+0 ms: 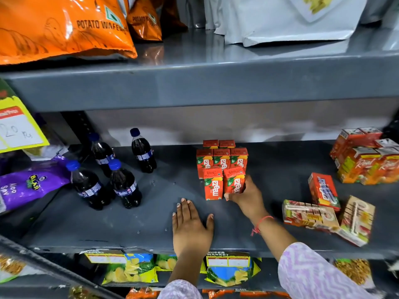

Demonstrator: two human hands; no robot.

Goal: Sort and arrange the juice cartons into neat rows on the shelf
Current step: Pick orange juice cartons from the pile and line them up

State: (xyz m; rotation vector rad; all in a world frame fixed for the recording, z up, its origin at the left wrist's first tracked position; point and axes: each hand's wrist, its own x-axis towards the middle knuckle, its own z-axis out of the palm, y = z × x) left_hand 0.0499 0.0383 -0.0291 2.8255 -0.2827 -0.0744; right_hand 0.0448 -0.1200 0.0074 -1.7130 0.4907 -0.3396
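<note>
Several small orange-red Maaza juice cartons (pixel 222 158) stand in rows on the grey shelf (pixel 151 223). In the front row, one carton (pixel 213 184) stands alone and my right hand (pixel 246 196) grips the carton (pixel 234 180) beside it, slightly tilted. My left hand (pixel 191 226) lies flat, palm down, on the shelf in front of the rows, holding nothing. To the right, three cartons lie loose: a red one (pixel 323 191) and two pale ones (pixel 309 215) (pixel 357 220). A stack of larger Real juice cartons (pixel 367 156) stands at the far right.
Several dark cola bottles (pixel 112 169) with blue caps stand on the shelf's left side, next to a purple snack bag (pixel 28 186). Orange potato wafer bags (pixel 60 26) and white bags (pixel 287 18) fill the shelf above. Chip packets (pixel 131 269) hang below the front edge.
</note>
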